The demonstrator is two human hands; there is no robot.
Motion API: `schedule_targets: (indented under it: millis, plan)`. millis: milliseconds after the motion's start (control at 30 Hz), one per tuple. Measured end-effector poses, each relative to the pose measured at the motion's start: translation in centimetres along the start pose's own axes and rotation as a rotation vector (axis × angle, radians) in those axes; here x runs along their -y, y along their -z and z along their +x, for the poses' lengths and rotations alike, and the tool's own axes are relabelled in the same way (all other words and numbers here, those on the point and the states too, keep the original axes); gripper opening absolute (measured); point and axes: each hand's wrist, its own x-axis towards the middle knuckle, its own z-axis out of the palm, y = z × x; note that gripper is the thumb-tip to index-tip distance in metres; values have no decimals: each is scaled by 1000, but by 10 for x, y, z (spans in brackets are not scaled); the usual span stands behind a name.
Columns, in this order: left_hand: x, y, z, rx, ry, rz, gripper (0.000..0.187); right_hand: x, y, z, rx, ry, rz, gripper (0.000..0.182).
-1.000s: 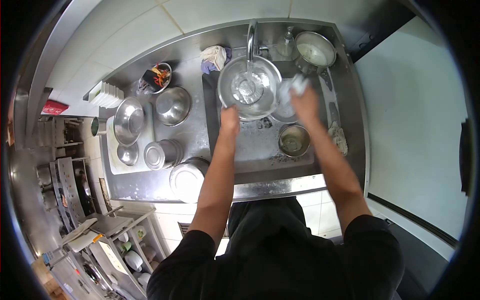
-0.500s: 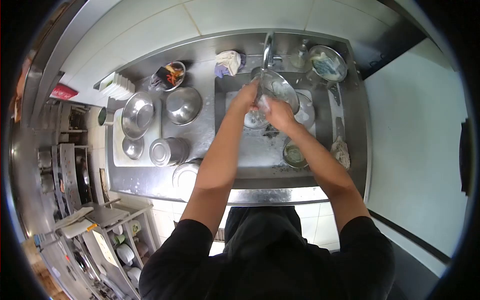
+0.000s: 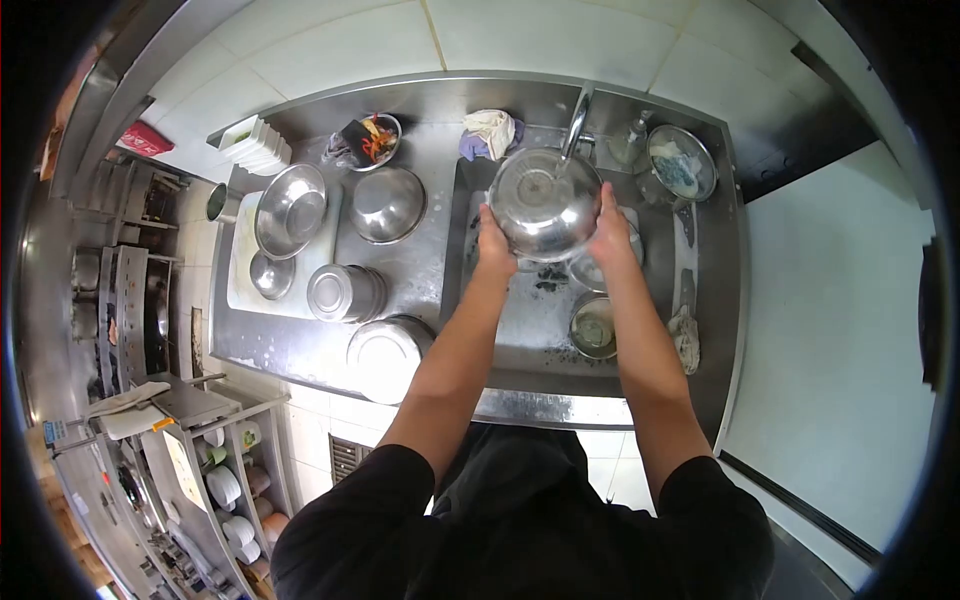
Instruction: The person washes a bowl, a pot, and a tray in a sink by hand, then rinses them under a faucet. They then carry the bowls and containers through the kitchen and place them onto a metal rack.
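A shiny metal bowl [image 3: 545, 205] is held bottom-up over the sink [image 3: 500, 345], just below the tap [image 3: 577, 125]. My left hand [image 3: 496, 243] grips its left rim, and my right hand [image 3: 610, 232] grips the right rim. Beneath and beside the bowl, another bowl [image 3: 590, 272] lies partly hidden in the sink. A smaller round container [image 3: 593, 328] with cloudy contents rests nearer the front of the sink.
Left of the sink stand an upturned bowl [image 3: 388, 205], a large bowl [image 3: 291, 211], stacked metal containers [image 3: 340, 293] and a bowl of colourful scraps [image 3: 378, 142]. Cloths [image 3: 490, 134] lie behind. At the back right is a bowl with a scrubber [image 3: 680, 165].
The bowl that was tilted under the tap is now turned with its base up. My hands have moved apart to opposite sides of its rim. The whole view has shifted slightly.
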Motion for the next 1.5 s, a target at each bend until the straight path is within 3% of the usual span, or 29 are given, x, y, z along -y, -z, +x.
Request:
schedule_targets:
  millis: [33,133,167,300,400,500,600,633,733,767,867,900,967,1000,1033,1067,1133,1200,1300,1333,1433,1500]
  plan:
    - [-8,-3,-6,79,5,-40,72,-1,9,0,-6,-62,35,54]
    - [-20,-26,-3,-148,-45,69,73,-18,42,19,-67,-137,42,58]
    - [-22,-41,-6,-261,-47,5,63,-32,58,31,-49,-114,112,57]
    - [-11,-61,3,-144,-374,531,55,-63,81,43,40,2,266,56]
    - [-20,-61,4,50,-312,594,47,-54,88,33,186,-300,330,55]
    - [-23,-50,12,13,-300,457,41,-27,67,13,215,-232,416,52]
    - [-10,-18,26,183,-190,115,43,-31,69,44,223,-74,428,47]
    - [-19,-15,12,201,48,23,46,-32,68,53,228,-14,424,46]
    - [-56,-16,-16,236,475,97,47,-23,60,58,309,-100,261,38]
    - [-58,6,4,274,481,87,52,-6,45,32,432,-168,240,31]
    - [-101,22,23,412,492,391,58,15,34,21,420,-402,-209,19]
    - [-111,15,17,440,453,514,61,17,33,27,544,-420,-460,35]
    - [-142,-26,-9,495,363,764,65,17,18,36,521,-262,-947,40]
    - [-150,-44,-16,506,268,1052,68,15,7,39,500,-174,-1186,43]
    - [-154,-62,-19,510,164,1338,71,-1,-5,56,371,48,-1419,43]
    - [-152,-74,-19,506,52,1621,73,0,-18,65,486,202,-1476,42]
    - [-132,-89,-7,504,68,1866,66,5,-45,73,720,528,-1564,41]
    - [-118,-113,1,438,109,2275,62,9,-70,51,692,656,-1682,38]
    - [-105,-65,37,533,-406,2069,51,32,-77,28,527,682,-1799,39]
    - [-114,-62,28,421,-337,1863,49,39,-73,28,449,664,-1823,39]
    - [-119,-40,-3,181,-209,1115,44,35,-20,58,332,300,-1382,42]
    - [-101,-15,1,113,-211,460,42,-12,-8,54,173,124,-837,42]
